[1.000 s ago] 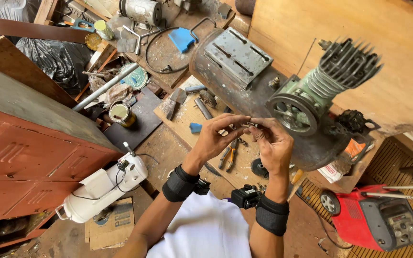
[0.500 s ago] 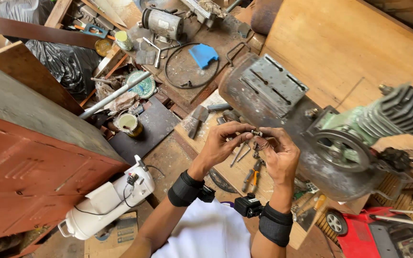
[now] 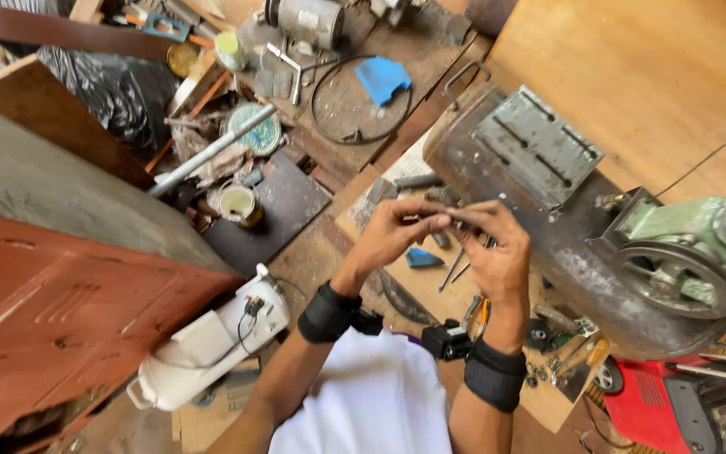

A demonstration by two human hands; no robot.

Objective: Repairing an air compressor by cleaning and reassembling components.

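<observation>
Both hands met at frame centre: left hand (image 3: 392, 231) and right hand (image 3: 497, 252) pinched a small metal part (image 3: 454, 220) between raised fingertips, palms facing.

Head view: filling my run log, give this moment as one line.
left hand: pinching small metal part | right hand: pinching same part | position: above wooden board, beside rusty tank

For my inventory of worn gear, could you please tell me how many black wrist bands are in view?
2. One black wrist band sits on the left forearm, below the left hand; the other wrist band sits below the right hand. None appears hidden.
</observation>
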